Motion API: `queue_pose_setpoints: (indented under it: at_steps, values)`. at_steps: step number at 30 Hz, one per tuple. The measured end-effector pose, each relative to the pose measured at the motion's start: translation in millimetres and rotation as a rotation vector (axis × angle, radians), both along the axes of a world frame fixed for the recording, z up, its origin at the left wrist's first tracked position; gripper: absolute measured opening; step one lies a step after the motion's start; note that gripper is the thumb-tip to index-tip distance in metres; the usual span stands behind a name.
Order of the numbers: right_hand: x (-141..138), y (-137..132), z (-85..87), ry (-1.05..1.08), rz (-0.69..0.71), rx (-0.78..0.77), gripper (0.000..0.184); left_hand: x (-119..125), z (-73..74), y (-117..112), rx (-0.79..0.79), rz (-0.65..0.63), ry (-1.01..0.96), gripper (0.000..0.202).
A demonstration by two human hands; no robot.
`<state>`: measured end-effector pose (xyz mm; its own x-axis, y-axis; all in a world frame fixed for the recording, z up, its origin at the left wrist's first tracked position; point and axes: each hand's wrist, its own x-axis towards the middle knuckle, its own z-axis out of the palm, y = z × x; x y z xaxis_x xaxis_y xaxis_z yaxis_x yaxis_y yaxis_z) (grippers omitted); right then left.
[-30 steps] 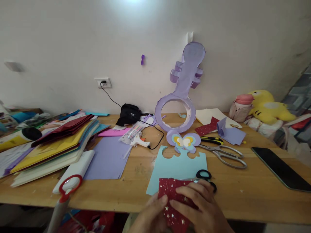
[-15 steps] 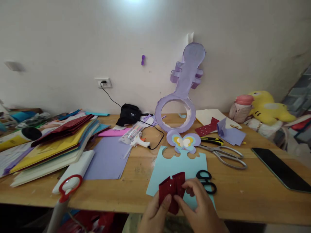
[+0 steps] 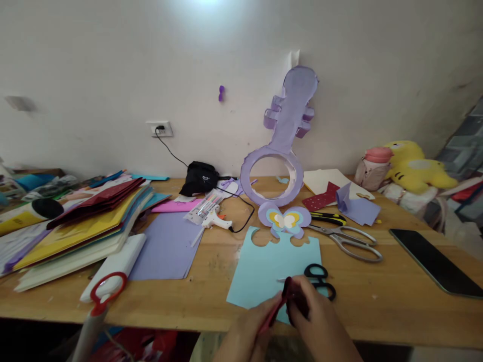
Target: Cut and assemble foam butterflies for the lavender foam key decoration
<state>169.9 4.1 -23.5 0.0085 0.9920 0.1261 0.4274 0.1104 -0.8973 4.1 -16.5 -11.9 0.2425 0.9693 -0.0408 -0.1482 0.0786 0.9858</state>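
A folded dark red paper is held between both hands at the table's front edge, turned nearly edge-on so most of it is hidden. My left hand grips its left side. My right hand has its fingers curled round the upper right part. Just beyond lie black-handled scissors, close to my right fingers, their blade over a light blue paper sheet with curved cut-outs. At that sheet's far edge rests a layered paper butterfly in purple, blue, yellow and white.
A purple guitar-like shape leans on the wall. Metal scissors, a yellow-black cutter and a phone lie right. Left are a white glue gun, purple sheets and a paper stack.
The red paper has turned from facing me to nearly edge-on. My right fingers have closed round it, and my left hand has shifted with it. The black scissors' blade now shows.
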Motion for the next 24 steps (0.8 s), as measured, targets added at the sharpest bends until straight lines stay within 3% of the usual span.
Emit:
queue_pose_setpoints:
  at_steps: [2,4,7,11,18,24]
  values:
    - [3.9,2.6,-0.4,0.042,0.021,-0.043,0.008,-4.9,-5.2,0.0,-0.013,-0.036,0.074,0.031]
    - [9.7,5.3,0.5,0.193,0.097,-0.139,0.012,-10.3,-11.4,0.3,-0.08,0.055,0.097,0.033]
    - [17.2,7.9,2.5,0.525,0.232,-0.29,0.043,-14.8,-14.2,1.8,-0.245,0.225,-0.048,0.042]
    - [13.6,6.4,1.6,0.737,0.315,-0.302,0.079,-10.7,-6.9,4.2,-0.381,0.207,-0.298,0.051]
    - [2.7,2.5,-6.3,0.803,0.329,-0.346,0.077,-5.2,-6.3,4.8,-0.436,0.139,-0.41,0.045]
    - [4.1,2.4,-11.8,0.815,0.274,-0.359,0.059,-5.5,-8.5,4.3,-0.412,0.136,-0.377,0.047]
